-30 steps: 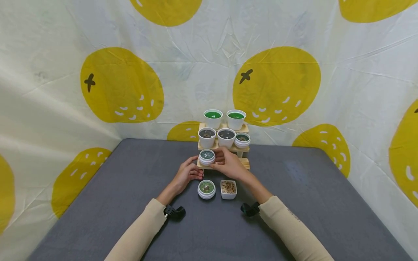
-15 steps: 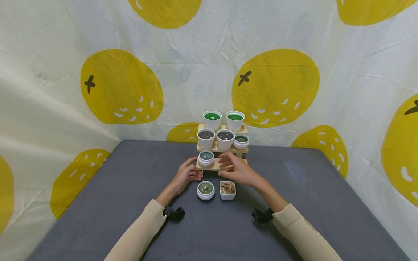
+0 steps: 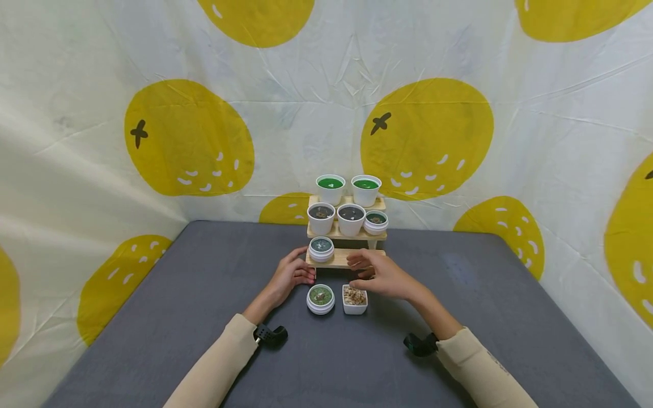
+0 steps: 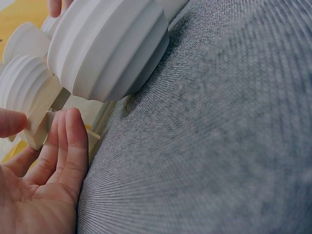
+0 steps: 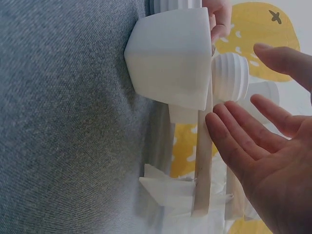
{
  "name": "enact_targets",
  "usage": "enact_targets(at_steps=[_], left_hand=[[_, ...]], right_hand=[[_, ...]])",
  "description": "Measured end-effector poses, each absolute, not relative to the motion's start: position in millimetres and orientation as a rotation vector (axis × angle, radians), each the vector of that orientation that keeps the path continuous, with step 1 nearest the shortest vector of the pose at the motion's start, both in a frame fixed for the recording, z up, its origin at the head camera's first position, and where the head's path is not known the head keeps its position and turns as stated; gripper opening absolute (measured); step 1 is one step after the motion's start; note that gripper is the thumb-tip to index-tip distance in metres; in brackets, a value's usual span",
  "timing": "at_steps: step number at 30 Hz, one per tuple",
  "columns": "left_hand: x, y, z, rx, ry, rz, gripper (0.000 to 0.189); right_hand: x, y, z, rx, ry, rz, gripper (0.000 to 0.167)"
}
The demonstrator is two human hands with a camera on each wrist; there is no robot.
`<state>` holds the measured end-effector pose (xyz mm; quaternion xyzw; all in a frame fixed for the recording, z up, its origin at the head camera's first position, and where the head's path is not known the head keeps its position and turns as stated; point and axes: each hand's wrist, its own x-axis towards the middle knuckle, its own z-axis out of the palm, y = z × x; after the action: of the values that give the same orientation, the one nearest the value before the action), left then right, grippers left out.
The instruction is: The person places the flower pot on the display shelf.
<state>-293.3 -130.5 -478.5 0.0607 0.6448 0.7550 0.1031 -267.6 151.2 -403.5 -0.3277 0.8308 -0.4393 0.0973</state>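
Note:
A three-step wooden stand [image 3: 339,259] stands on the table. My left hand [image 3: 289,276] holds the left end of its lowest step; in the left wrist view the step's corner lies between thumb and fingers [image 4: 73,131]. On that end sits a ribbed white pot [image 3: 321,255] with a blue-grey top. My right hand [image 3: 382,275] hovers over the step's right part, holding nothing, its fingers relaxed and thumb apart. Below its thumb, a square white dish [image 3: 354,309] with brown and cream bits stands on the table. Left of that is a ribbed white pot [image 3: 320,309] with a green top.
On the middle step are two white cups with dark contents [image 3: 321,225] and a small ribbed pot [image 3: 376,228]. Two white cups with green contents [image 3: 330,194] occupy the top step. A white curtain with yellow fruit prints [image 3: 306,136] hangs behind the grey table [image 3: 204,317].
My right hand has let go of the blue-grey-topped pot, leaving it on the lowest step, and has moved right and slightly toward me. My left hand has stayed at the stand.

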Motion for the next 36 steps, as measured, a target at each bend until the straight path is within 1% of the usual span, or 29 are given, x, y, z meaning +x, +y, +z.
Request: enact_targets(at_steps=[11,26,36], left_hand=[[-293.7,-129.8,-481.2,0.184,1.877,2.244,0.061],[-292.8,-131.3,-479.4,0.187,1.890,2.239,0.063],[-292.5,-130.7,-478.5,0.185,1.883,2.244,0.063]], right_hand=[[-270.0,155.1,-412.9,-0.978,2.425,-1.242,0.056],[-273.2,158.1,-421.9,-1.001,2.379,-1.178,0.062],[-271.6,159.0,-421.2,-1.009,2.341,-1.156,0.062]])
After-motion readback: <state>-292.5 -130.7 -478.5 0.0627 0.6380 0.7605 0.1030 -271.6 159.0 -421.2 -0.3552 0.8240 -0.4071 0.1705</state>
